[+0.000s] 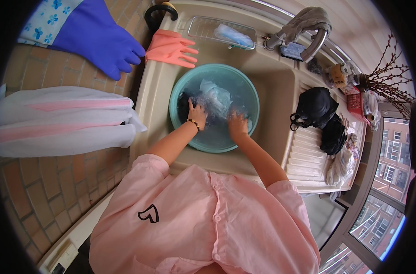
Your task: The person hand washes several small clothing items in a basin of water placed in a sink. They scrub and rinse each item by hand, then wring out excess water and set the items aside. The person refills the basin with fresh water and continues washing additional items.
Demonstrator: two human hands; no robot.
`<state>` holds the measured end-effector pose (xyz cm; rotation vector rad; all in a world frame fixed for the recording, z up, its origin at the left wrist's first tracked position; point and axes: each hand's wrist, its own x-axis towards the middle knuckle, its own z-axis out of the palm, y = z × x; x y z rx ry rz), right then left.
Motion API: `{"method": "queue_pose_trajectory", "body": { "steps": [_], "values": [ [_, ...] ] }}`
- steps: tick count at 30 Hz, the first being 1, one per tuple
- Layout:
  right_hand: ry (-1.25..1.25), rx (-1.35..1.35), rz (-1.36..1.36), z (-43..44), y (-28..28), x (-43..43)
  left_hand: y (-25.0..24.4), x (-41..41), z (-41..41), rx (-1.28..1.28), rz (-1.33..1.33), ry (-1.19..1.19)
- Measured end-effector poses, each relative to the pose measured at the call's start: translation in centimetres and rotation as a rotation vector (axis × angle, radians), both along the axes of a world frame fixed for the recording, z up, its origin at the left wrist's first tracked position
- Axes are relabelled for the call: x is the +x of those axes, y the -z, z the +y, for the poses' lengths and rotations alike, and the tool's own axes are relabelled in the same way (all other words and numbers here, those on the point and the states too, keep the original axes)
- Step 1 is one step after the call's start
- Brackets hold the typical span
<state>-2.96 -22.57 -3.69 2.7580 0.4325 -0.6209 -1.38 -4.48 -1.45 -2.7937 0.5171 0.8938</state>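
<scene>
A teal plastic basin filled with cloudy water stands in the beige sink. Both of my hands are in that water. My left hand, a beaded bracelet on its wrist, has its fingers apart beside a dark cloth item. A pale, wet cloth-like item bulges up between and beyond my hands. My right hand is near the basin's right side, its fingertips blurred by water. Whether it grips anything is hidden. Another pale bit shows beside it.
A pink rubber glove drapes over the sink's left rim; a blue one hangs on the brick wall. A wire rack and cloth-wrapped faucet stand behind the basin. Black garments lie on the ribbed drainboard, right.
</scene>
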Motion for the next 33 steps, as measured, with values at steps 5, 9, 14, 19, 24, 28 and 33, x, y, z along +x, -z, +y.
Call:
{"method": "queue_pose_trajectory", "body": {
  "steps": [5, 9, 14, 19, 24, 28, 33],
  "values": [
    [0.263, 0.286, -0.026, -0.7, 5.5, 2.3, -3.7, 1.4, 0.8, -0.324, -0.050, -0.127],
    [0.932, 1.568, 0.669, -4.0, 0.2, 5.5, -6.0, 1.7, -0.7, -1.477, 0.510, -1.380],
    [1.282, 2.019, 0.955, -3.1, -16.6, 4.3, -3.8, 1.8, -3.2, -1.639, 0.761, -1.772],
    [1.346, 2.225, 0.916, -2.1, -18.8, 2.8, -2.6, 2.7, -7.1, -2.072, 0.996, -1.538],
    [1.015, 1.897, 0.108, 1.0, -14.5, 2.7, -7.6, 1.6, -8.0, -2.159, 0.865, -1.372],
    [0.719, 1.563, -0.336, 2.2, -12.7, 3.0, -7.0, 1.8, -8.3, -2.002, 0.385, -1.390],
    [0.373, 0.817, -0.475, -0.2, -10.1, 4.9, -3.4, 3.6, -5.7, -1.188, 0.263, -0.852]
  ]
}}
